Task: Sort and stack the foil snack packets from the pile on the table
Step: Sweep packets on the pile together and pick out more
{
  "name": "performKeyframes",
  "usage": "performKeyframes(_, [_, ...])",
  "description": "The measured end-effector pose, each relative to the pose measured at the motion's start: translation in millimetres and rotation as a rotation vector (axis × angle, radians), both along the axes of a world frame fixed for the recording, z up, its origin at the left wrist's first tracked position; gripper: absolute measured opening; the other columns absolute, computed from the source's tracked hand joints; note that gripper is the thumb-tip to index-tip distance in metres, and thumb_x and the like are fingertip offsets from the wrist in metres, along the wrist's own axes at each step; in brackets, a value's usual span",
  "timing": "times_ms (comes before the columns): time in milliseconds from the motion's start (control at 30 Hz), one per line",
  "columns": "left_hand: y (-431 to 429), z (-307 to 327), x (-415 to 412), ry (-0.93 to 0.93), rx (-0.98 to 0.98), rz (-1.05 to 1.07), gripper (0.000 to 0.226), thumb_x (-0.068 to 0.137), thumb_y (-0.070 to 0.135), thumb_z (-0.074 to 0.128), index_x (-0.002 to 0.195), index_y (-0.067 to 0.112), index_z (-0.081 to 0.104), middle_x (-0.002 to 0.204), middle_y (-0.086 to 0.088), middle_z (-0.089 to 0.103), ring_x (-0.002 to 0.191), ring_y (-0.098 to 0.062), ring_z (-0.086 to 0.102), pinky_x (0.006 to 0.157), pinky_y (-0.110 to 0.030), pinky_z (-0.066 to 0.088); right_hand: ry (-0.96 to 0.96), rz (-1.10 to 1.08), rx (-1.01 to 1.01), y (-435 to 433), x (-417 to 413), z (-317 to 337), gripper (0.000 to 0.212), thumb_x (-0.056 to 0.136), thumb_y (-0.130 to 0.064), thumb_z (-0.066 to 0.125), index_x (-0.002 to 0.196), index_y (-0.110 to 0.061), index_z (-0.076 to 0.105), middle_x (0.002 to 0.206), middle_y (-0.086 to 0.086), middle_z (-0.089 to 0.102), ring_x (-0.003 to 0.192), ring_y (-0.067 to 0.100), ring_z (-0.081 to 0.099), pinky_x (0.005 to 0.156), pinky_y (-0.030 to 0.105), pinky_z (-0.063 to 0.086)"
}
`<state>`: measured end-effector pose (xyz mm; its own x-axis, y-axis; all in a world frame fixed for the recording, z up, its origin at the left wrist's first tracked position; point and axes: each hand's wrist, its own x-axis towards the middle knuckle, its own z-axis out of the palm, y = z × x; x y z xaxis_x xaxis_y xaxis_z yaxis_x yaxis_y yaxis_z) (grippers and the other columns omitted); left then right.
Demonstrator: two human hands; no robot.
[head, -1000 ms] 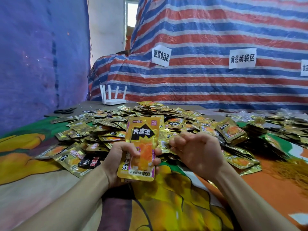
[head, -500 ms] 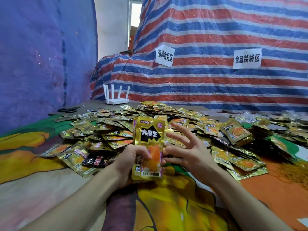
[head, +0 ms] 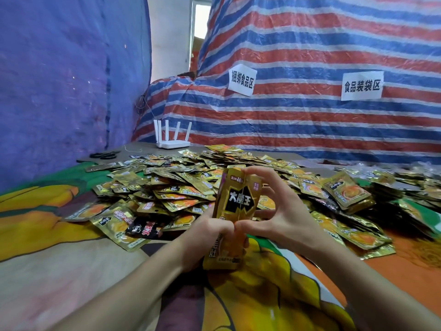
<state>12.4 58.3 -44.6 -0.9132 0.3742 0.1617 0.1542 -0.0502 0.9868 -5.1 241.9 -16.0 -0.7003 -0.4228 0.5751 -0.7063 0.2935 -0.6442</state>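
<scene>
The left hand [head: 210, 232] grips the held packets [head: 239, 199] low, and the right hand [head: 284, 218] pinches their top. Foil is slippery, so they may slide apart if one grip loosens.

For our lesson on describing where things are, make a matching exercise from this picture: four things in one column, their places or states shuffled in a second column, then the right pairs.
Things
1. router
2. scissors
3. black packet
4. held gold packets

Places or states
A. upright, gripped by the left hand and the right hand
B. lying at the near left edge of the pile
C. standing at the far end of the table, antennas up
D. lying flat on the table, left of the router

Pairs: 1-C, 2-D, 3-B, 4-A
</scene>
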Motion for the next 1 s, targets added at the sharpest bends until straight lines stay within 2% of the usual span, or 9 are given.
performKeyframes(133, [2,4,4,0.071,-0.034,-0.033,0.027,0.060,0.007,0.049,0.079,0.007,0.069,0.074,-0.013,0.066,0.069,-0.024,0.061,0.062,-0.030,0.054,0.123,-0.016,0.070,0,5,23,0.079,0.063,-0.041,0.090,0.130,-0.053,0.051,0.127,-0.022,0.055,0.118,0.002,0.057,0.088,0.025,0.055])
performKeyframes(233, [3,4,3,0.115,-0.064,-0.063,0.036,0.061,0.005,0.049,0.090,0.000,0.069,0.076,-0.013,0.064,0.068,-0.022,0.059,0.062,-0.028,0.051,0.187,0.019,0.167,-5,10,39,0.073,0.064,-0.036,0.091,0.126,-0.050,0.056,0.126,-0.019,0.056,0.116,-0.001,0.057,0.090,0.012,0.048])
performKeyframes(333, [3,2,3,0.143,-0.082,-0.046,0.032,0.060,0.005,0.049,0.086,0.002,0.069,0.073,-0.011,0.062,0.067,-0.020,0.059,0.062,-0.027,0.050,0.100,0.057,0.327,-12,14,50,0.062,0.067,-0.027,0.094,0.118,-0.045,0.062,0.120,-0.009,0.061,0.108,0.010,0.065,0.089,0.030,0.057])
performKeyframes(433, [4,2,4,0.207,-0.160,-0.037,0.032,0.063,0.009,0.051,0.090,0.005,0.067,0.077,-0.007,0.063,0.072,-0.018,0.060,0.068,-0.029,0.050,-0.086,0.124,0.412,-17,17,66,0.050,0.068,-0.021,0.093,0.107,-0.036,0.066,0.103,0.005,0.070,0.086,0.028,0.074,0.073,0.049,0.062])
performKeyframes(500, [5,0,6,0.235,-0.209,-0.024,0.033,0.066,0.017,0.053,0.094,0.009,0.067,0.081,-0.003,0.065,0.077,-0.017,0.062,0.074,-0.032,0.052,-0.160,0.134,0.533,-20,15,75,0.045,0.067,-0.020,0.093,0.104,-0.029,0.069,0.095,0.006,0.072,0.078,0.027,0.075,0.069,0.046,0.063])
performKeyframes(600, [7,-2,8,0.265,-0.234,-0.023,0.042,0.066,0.024,0.061,0.103,0.006,0.071,0.086,0.001,0.070,0.083,-0.013,0.067,0.078,-0.027,0.054,-0.244,0.107,0.714,-25,10,81,0.042,0.067,-0.023,0.094,0.104,-0.025,0.073,0.086,-0.006,0.073,0.072,0.006,0.072,0.066,0.023,0.057])
performKeyframes(667, [6,-2,7,0.247,-0.254,-0.011,0.043,0.069,0.019,0.066,0.108,0.004,0.071,0.094,-0.006,0.074,0.090,-0.015,0.070,0.082,-0.030,0.057,-0.257,0.078,0.779,-29,7,81,0.041,0.067,-0.022,0.093,0.104,-0.024,0.074,0.081,-0.011,0.072,0.069,0.001,0.068,0.064,0.017,0.051])
performKeyframes(833, [1,-3,4,0.153,-0.278,0.008,0.046,0.064,0.012,0.068,0.109,-0.002,0.069,0.112,-0.033,0.064,0.099,-0.037,0.066,0.099,-0.060,0.044,-0.209,0.041,0.790,-33,3,77,0.034,0.069,-0.018,0.091,0.099,-0.021,0.075,0.088,-0.002,0.075,0.077,0.013,0.070,0.073,0.033,0.060])
performKeyframes(1000, [-6,-3,-4,0.087,-0.345,-0.003,0.034,0.058,0.016,0.069,0.091,0.010,0.076,0.092,-0.009,0.074,0.089,-0.024,0.070,0.087,-0.039,0.057,-0.235,0.026,0.760,-27,-3,74,0.028,0.070,-0.025,0.092,0.093,-0.017,0.077,0.087,0.000,0.077,0.081,0.018,0.074,0.082,0.046,0.061])
